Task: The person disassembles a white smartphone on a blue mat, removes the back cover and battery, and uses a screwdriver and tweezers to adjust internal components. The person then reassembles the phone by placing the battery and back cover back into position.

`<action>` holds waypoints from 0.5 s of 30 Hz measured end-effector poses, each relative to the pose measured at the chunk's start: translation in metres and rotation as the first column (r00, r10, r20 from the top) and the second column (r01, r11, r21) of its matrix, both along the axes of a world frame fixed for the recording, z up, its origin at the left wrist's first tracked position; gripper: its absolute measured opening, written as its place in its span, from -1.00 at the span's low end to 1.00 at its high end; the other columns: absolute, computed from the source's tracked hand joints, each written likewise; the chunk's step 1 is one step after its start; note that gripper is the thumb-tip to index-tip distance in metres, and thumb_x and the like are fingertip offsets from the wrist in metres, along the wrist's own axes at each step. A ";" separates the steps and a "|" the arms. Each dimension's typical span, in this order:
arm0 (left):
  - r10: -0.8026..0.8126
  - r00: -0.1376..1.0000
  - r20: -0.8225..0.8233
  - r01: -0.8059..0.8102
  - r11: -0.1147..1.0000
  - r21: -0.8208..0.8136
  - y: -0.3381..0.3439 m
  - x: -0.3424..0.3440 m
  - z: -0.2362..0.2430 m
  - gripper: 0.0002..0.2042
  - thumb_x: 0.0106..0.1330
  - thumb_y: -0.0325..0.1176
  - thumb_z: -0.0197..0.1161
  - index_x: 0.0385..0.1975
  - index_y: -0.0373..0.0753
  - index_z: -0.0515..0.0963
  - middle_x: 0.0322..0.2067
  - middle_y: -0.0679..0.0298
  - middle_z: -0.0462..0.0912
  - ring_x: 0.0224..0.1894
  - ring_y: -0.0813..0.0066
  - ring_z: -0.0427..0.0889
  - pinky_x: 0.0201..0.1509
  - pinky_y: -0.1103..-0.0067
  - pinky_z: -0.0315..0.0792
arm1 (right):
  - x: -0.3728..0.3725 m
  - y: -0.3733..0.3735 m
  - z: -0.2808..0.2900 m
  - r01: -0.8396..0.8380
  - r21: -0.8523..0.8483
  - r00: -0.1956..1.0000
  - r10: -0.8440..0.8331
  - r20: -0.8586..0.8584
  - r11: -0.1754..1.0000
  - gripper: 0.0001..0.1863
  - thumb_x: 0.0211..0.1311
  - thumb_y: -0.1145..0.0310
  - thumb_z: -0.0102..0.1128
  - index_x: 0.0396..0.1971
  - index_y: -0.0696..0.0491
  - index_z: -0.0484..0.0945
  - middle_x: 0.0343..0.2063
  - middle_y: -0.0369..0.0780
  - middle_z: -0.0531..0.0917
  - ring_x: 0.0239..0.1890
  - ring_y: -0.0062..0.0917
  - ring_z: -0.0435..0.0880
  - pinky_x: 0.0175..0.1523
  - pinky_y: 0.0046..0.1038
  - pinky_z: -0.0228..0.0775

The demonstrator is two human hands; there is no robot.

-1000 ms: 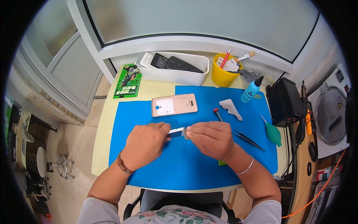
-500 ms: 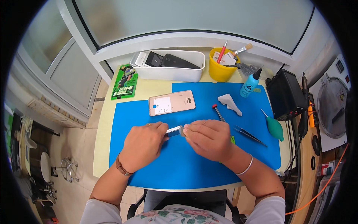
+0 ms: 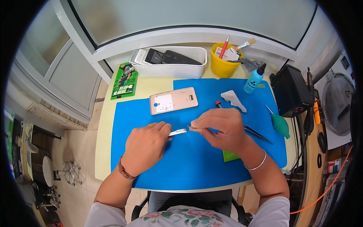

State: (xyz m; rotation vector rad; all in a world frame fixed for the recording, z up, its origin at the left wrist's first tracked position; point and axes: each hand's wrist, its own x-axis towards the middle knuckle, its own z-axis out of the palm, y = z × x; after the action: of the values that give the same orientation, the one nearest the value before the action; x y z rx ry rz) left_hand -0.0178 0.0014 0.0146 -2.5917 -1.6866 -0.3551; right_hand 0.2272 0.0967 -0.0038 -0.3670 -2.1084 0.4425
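My left hand (image 3: 145,147) grips a slim silver phone (image 3: 177,131) edge-on over the blue mat (image 3: 181,174). Just right of the phone's end, my right hand (image 3: 221,126) pinches a small thin piece (image 3: 191,128), too blurred to name. Behind them lies a pink-gold phone back cover (image 3: 180,100) with a white sticker. A red-capped screwdriver (image 3: 217,103) is largely covered by my right hand, tweezers (image 3: 261,137) lie beside it, and a green card (image 3: 230,156) shows below it.
A white bin of phones (image 3: 166,71) and yellow cup (image 3: 223,70) stand at the back. To the right are a blue bottle (image 3: 250,85), white cloth (image 3: 232,98), green air blower (image 3: 280,125) and black power box (image 3: 295,94). A green packet (image 3: 123,83) lies back left.
My right hand has lifted and moved rightward, away from the phone's end, with the small piece between its fingers. My left hand still holds the phone.
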 end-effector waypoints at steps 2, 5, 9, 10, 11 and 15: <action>0.005 1.000 0.002 -0.005 1.000 -0.016 0.001 0.000 0.001 -0.86 0.38 -0.38 0.39 -0.25 -0.24 0.54 -0.36 0.24 0.67 -0.28 0.26 0.74 -0.39 0.38 0.55 | 0.003 -0.005 0.004 -0.036 -0.048 0.995 0.040 0.089 0.998 -0.87 0.15 0.56 0.61 -0.31 0.06 0.85 -0.34 -0.17 0.88 -0.36 -0.45 0.88 -0.32 -0.57 0.67; 0.002 1.000 0.003 -0.002 1.000 -0.020 0.001 0.000 0.002 -0.85 0.38 -0.38 0.40 -0.26 -0.23 0.54 -0.37 0.25 0.66 -0.31 0.25 0.73 -0.40 0.37 0.53 | 0.003 -0.004 -0.001 -0.036 -0.052 0.998 0.038 0.055 0.998 -0.87 0.15 0.55 0.62 -0.30 0.06 0.86 -0.35 -0.17 0.88 -0.39 -0.47 0.87 -0.35 -0.59 0.65; 0.007 1.000 0.015 -0.007 1.000 -0.024 0.000 0.000 0.005 -0.83 0.37 -0.37 0.41 -0.27 -0.22 0.53 -0.39 0.24 0.65 -0.32 0.25 0.72 -0.40 0.36 0.53 | 0.003 -0.004 -0.001 -0.035 -0.052 0.998 0.038 0.058 0.998 -0.87 0.14 0.55 0.62 -0.32 0.06 0.86 -0.35 -0.17 0.88 -0.39 -0.47 0.87 -0.36 -0.58 0.65; 0.007 1.000 0.017 -0.007 1.000 -0.023 0.000 0.000 0.005 -0.83 0.37 -0.36 0.41 -0.27 -0.22 0.53 -0.39 0.24 0.65 -0.32 0.25 0.72 -0.39 0.36 0.52 | 0.003 -0.004 -0.001 -0.038 -0.055 0.998 0.041 0.054 0.998 -0.87 0.14 0.55 0.63 -0.32 0.06 0.86 -0.36 -0.17 0.88 -0.39 -0.47 0.87 -0.36 -0.58 0.65; 0.007 1.000 0.021 -0.007 1.000 -0.021 0.001 0.000 0.005 -0.83 0.37 -0.36 0.42 -0.28 -0.22 0.53 -0.40 0.24 0.65 -0.32 0.24 0.72 -0.39 0.36 0.52 | 0.003 -0.003 -0.001 -0.041 -0.057 0.998 0.044 0.052 0.998 -0.87 0.14 0.55 0.63 -0.32 0.06 0.86 -0.36 -0.17 0.88 -0.39 -0.47 0.87 -0.36 -0.58 0.65; 0.003 1.000 0.029 -0.002 1.000 -0.020 0.001 0.000 0.003 -0.83 0.37 -0.36 0.42 -0.28 -0.22 0.53 -0.41 0.25 0.64 -0.34 0.24 0.71 -0.39 0.36 0.52 | 0.003 -0.003 -0.002 -0.045 -0.064 0.998 0.048 0.048 0.997 -0.88 0.14 0.54 0.63 -0.33 0.06 0.86 -0.37 -0.17 0.88 -0.39 -0.46 0.87 -0.35 -0.57 0.66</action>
State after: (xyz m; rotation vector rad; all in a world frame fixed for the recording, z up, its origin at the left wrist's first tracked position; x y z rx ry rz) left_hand -0.0179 0.0027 0.0177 -2.6107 -1.7111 -0.3789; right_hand 0.2303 0.0937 -0.0056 -0.3688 -2.1583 0.5330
